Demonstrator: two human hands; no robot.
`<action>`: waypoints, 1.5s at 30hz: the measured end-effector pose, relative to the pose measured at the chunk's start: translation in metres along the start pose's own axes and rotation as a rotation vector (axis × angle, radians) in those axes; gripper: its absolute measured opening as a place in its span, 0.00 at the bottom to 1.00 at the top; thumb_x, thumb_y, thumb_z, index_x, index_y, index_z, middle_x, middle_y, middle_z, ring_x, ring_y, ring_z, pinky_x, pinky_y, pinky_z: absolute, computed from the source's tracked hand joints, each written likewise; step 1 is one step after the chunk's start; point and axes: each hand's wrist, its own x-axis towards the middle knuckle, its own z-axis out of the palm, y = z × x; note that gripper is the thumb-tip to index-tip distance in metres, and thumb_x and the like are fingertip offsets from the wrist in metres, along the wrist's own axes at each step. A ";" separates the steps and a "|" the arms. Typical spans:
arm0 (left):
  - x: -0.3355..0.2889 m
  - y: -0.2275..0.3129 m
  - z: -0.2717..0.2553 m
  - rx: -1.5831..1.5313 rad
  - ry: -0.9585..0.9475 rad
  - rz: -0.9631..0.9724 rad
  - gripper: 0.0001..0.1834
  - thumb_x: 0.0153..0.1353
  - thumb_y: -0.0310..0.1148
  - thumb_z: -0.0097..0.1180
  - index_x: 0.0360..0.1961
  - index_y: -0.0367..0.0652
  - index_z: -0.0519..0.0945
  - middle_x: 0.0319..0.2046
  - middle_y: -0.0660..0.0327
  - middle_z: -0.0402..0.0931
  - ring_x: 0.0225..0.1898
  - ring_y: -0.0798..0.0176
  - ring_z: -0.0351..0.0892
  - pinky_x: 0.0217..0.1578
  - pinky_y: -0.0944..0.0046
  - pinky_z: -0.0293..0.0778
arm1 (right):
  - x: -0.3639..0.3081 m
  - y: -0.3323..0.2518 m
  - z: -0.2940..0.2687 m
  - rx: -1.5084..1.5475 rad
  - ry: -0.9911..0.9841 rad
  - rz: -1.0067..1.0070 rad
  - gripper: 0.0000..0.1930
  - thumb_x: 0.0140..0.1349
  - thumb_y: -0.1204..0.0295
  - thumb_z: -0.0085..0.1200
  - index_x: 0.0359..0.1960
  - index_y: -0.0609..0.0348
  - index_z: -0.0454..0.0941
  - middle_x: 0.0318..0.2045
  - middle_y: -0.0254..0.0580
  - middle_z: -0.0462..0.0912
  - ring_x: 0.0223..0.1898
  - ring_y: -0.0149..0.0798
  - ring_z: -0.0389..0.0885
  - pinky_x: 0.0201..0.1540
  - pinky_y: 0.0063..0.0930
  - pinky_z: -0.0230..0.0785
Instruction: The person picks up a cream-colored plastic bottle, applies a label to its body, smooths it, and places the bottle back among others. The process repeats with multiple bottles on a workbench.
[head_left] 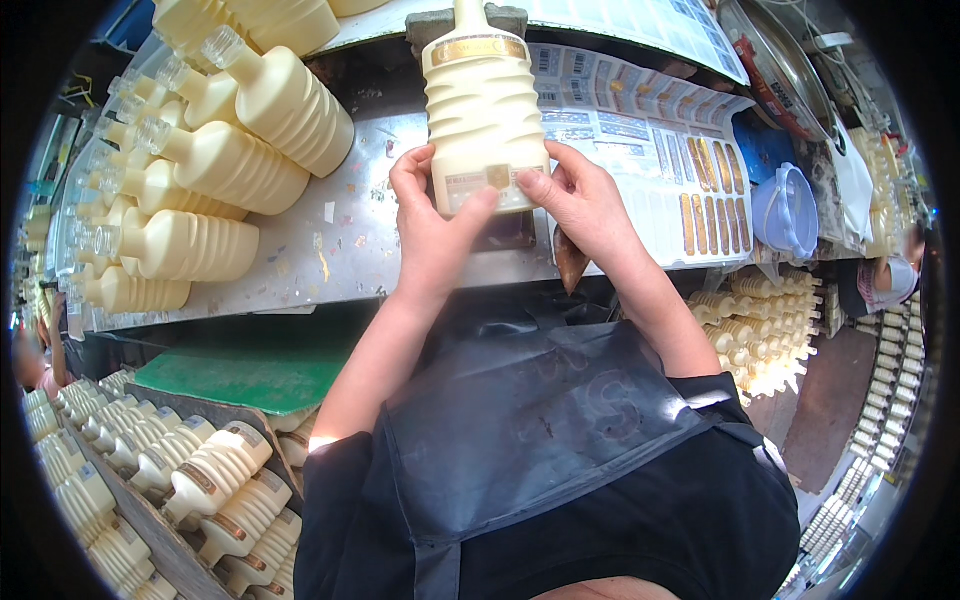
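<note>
Between my two hands lies a cream ribbed bottle (pixel 482 100), its neck pointing away from me and resting on a dark grey block (pixel 428 27). A gold label runs across its shoulder, and a pale label with a gold mark sits near its base. My left hand (pixel 432 215) grips the lower left side, thumb pressed on the base label. My right hand (pixel 590 205) holds the lower right side, its thumb on that same label. Under my right wrist, a brown pointed object (pixel 570 262) hangs at the table edge; its kind is unclear.
Sheets of gold and silver labels (pixel 690 160) cover the right of the metal table (pixel 320 250). Unlabelled cream bottles (pixel 220 165) are stacked at left. A blue bucket (pixel 787 210) stands at right. Labelled bottles (pixel 225 465) fill a crate at lower left, near a green board (pixel 240 365).
</note>
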 end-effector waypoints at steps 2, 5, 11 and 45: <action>0.000 0.000 0.000 -0.005 0.005 0.004 0.42 0.56 0.34 0.71 0.65 0.36 0.58 0.59 0.47 0.68 0.61 0.57 0.71 0.64 0.56 0.68 | 0.004 -0.003 -0.008 0.091 -0.059 0.074 0.28 0.72 0.54 0.58 0.64 0.64 0.77 0.30 0.29 0.78 0.30 0.23 0.75 0.35 0.20 0.69; 0.000 0.000 0.001 -0.015 0.002 0.010 0.42 0.56 0.34 0.71 0.65 0.35 0.58 0.59 0.47 0.68 0.61 0.57 0.70 0.65 0.56 0.66 | 0.014 -0.015 -0.028 0.335 0.050 0.080 0.23 0.74 0.57 0.55 0.62 0.61 0.79 0.34 0.29 0.79 0.35 0.24 0.78 0.41 0.21 0.71; 0.000 0.000 0.001 0.001 0.003 0.022 0.42 0.55 0.33 0.71 0.65 0.35 0.59 0.59 0.47 0.68 0.61 0.57 0.70 0.65 0.56 0.66 | -0.001 -0.038 -0.019 0.098 0.037 -0.379 0.14 0.64 0.79 0.63 0.52 0.63 0.81 0.45 0.39 0.86 0.47 0.30 0.84 0.51 0.24 0.78; -0.005 -0.017 -0.010 -0.100 -0.067 0.091 0.25 0.81 0.43 0.40 0.71 0.39 0.60 0.69 0.52 0.63 0.70 0.58 0.63 0.71 0.57 0.56 | -0.003 0.029 0.009 0.290 0.366 -0.324 0.26 0.67 0.74 0.57 0.65 0.65 0.65 0.59 0.52 0.73 0.62 0.45 0.72 0.68 0.39 0.62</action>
